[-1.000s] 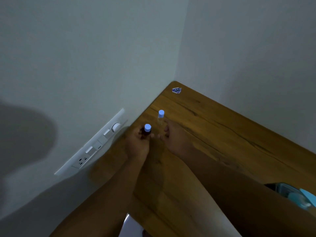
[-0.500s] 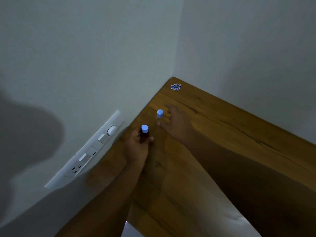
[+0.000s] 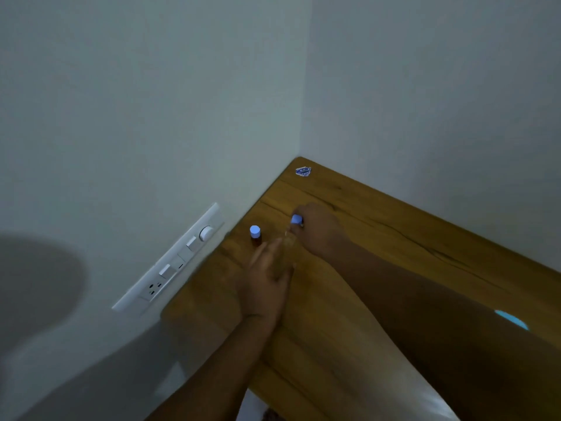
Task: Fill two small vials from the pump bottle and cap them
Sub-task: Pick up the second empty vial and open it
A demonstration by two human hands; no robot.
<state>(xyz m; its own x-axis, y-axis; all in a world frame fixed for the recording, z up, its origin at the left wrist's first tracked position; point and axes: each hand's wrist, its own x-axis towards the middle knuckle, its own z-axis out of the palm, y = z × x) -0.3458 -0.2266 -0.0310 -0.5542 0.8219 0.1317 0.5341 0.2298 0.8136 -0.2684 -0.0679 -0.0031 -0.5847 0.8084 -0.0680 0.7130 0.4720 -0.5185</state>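
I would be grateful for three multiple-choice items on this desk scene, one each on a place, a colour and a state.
1. Where does the small dark brown vial stand?
A. on the wooden desk, near the wall with the white switch panel
B. on the floor
C. inside a drawer

2. What colour is the round cap on that vial?
A. red
B. light blue
C. black

3. What is the right hand doing?
A. lying flat and empty on the desk
B. pressing a wall switch
C. holding the light blue cap of the second vial

Answers: 1 A, the vial stands upright on the wooden desk beside the white switch panel. 2 B, its top shows light blue. 3 C, its fingers curl round the second cap.
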